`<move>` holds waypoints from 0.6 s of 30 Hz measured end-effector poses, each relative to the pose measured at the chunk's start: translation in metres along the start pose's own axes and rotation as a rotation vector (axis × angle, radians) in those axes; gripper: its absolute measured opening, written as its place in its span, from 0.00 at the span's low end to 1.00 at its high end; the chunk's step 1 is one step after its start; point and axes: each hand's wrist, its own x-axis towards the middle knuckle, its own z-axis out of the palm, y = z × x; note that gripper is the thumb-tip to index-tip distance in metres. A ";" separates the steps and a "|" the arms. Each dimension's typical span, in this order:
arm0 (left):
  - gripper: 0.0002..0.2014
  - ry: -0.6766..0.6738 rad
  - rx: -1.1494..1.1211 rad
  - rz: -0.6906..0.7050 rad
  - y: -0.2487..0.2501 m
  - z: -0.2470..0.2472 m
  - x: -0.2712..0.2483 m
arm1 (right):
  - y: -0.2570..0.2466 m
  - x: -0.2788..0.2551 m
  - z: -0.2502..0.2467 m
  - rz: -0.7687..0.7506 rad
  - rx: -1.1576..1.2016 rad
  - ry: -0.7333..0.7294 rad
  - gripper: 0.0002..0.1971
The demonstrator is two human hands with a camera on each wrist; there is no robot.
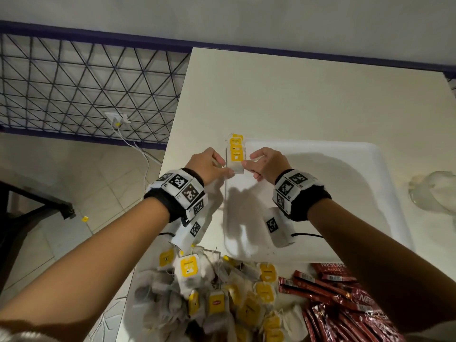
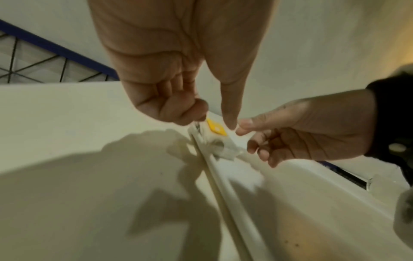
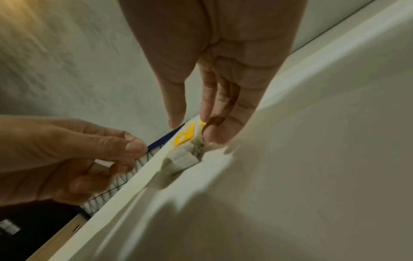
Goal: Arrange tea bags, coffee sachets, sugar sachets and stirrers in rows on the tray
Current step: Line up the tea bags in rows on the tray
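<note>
Two hands square a short row of tea bags [image 1: 235, 154] at the white tray's [image 1: 345, 154] far-left corner.
Left hand [image 1: 209, 166] and right hand [image 1: 267, 165], fingers curled, pinch its near end; best to press both sides evenly, keeping tags aligned.

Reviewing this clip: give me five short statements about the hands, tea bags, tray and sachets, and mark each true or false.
1. Both hands are at the tea bags in the tray's far-left corner. True: left hand and right hand flank them.
2. The tray is full of rows. False: only those few tea bags lie in it.
3. A tea bag pile lies on the table near the person. True.
4. The coffee sachets are blue. False: they are red.
5. The coffee sachets lie left of the tea bag pile. False: they lie to its right.
</note>
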 end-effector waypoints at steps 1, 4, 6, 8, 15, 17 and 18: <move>0.11 -0.021 0.042 0.019 0.000 -0.005 -0.007 | 0.000 -0.009 -0.001 -0.035 -0.033 -0.007 0.11; 0.07 -0.125 0.176 0.079 -0.006 -0.021 -0.034 | 0.003 -0.040 0.003 -0.125 -0.082 -0.103 0.07; 0.06 -0.246 0.314 0.101 -0.017 -0.028 -0.056 | 0.004 -0.062 0.012 -0.175 -0.109 -0.237 0.06; 0.07 -0.366 0.435 0.107 -0.031 -0.030 -0.077 | 0.004 -0.083 0.022 -0.218 -0.201 -0.384 0.08; 0.31 -0.577 0.565 0.177 -0.065 -0.018 -0.127 | -0.004 -0.127 0.060 -0.271 -0.754 -0.661 0.22; 0.33 -0.481 0.619 0.128 -0.071 -0.010 -0.134 | -0.001 -0.129 0.070 -0.261 -0.849 -0.653 0.28; 0.36 -0.424 0.626 0.083 -0.072 -0.007 -0.137 | 0.002 -0.129 0.074 -0.257 -0.874 -0.635 0.30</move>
